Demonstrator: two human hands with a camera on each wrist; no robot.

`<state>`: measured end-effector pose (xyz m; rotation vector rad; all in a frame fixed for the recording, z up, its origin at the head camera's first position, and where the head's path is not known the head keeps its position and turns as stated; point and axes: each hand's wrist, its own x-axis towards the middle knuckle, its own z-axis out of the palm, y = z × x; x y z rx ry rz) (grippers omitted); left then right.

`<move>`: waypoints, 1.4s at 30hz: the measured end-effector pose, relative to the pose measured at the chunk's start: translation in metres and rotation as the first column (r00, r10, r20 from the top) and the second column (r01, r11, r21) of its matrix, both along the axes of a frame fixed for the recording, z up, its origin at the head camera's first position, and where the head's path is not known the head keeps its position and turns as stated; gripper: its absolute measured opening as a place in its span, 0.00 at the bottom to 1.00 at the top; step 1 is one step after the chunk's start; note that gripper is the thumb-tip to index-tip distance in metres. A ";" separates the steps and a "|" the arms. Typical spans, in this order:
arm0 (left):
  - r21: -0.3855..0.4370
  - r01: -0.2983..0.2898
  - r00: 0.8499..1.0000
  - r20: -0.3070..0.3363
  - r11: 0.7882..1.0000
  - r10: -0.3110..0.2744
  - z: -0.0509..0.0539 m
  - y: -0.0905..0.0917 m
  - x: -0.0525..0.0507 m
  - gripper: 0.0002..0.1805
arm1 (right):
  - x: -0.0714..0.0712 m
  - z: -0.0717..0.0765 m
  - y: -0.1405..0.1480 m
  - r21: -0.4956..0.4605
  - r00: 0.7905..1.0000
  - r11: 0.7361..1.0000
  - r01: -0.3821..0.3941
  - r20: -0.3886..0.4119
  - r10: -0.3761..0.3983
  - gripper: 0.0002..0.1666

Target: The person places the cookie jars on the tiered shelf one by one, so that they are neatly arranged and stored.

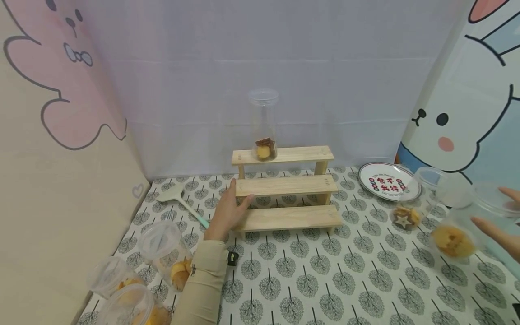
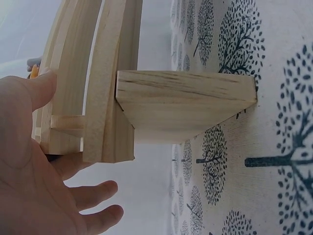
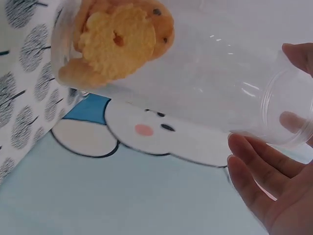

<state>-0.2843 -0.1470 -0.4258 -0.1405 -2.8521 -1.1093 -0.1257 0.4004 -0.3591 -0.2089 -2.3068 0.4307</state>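
A three-tier wooden rack (image 1: 289, 218) stands in the middle of the patterned cloth. My left hand (image 1: 227, 212) holds its left end at the middle step, thumb over the front; in the left wrist view, two fingers (image 2: 100, 195) stretch out free beside the wood. On the top step stands a tall clear jar (image 1: 264, 124) with brown and yellow pieces at its bottom. At the far right, my right hand (image 3: 288, 191) grips a clear jar of round cookies (image 3: 117, 44) around its lid end. That jar is tilted and blurred in the head view.
Beside the held jar stands another clear jar (image 1: 406, 216) with a star-shaped piece, near a white plate (image 1: 378, 174) with red lettering. At left lie a spatula (image 1: 174, 194) and a fork (image 1: 169, 215). Several lidded jars (image 1: 162, 243) stand at front left.
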 end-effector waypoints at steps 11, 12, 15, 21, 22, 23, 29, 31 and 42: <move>0.009 0.005 1.000 -0.008 1.000 -0.005 0.002 -0.001 -0.001 0.52 | -0.024 0.040 -0.041 0.056 0.961 0.962 -0.267 -0.055 0.270 0.44; 0.008 0.005 1.000 -0.006 1.000 -0.005 0.002 -0.001 -0.001 0.52 | -0.028 0.045 -0.046 0.043 0.959 0.959 -0.278 -0.035 0.280 0.44; 0.005 0.002 1.000 -0.001 1.000 -0.002 0.002 -0.002 0.000 0.52 | -0.040 0.062 -0.059 0.013 0.956 0.956 -0.292 0.043 0.291 0.47; 0.021 0.007 1.000 0.000 1.000 -0.007 -0.001 -0.001 0.001 0.52 | -0.064 0.086 -0.082 0.034 0.941 0.950 -0.309 0.158 0.300 0.51; 0.025 0.009 1.000 0.001 1.000 -0.009 -0.002 -0.001 0.002 0.52 | -0.069 0.088 -0.085 0.046 0.938 0.946 -0.321 0.154 0.310 0.51; 0.027 0.010 1.000 0.002 1.000 -0.010 -0.002 -0.001 0.002 0.53 | -0.073 0.091 -0.089 0.054 0.935 0.943 -0.329 0.157 0.318 0.50; 0.037 0.010 1.000 -0.002 0.999 -0.010 -0.001 0.002 0.004 0.53 | -0.103 0.110 -0.109 0.068 0.917 0.917 -0.392 0.111 0.383 0.49; 0.042 0.011 1.000 0.000 0.999 -0.011 0.000 0.003 0.005 0.53 | -0.112 0.117 -0.115 0.050 0.912 0.914 -0.403 0.106 0.396 0.49; 0.030 -0.006 1.000 -0.006 1.000 0.006 0.002 0.001 0.004 0.52 | -0.171 0.136 -0.151 -0.058 0.860 0.865 -0.498 0.096 0.501 0.45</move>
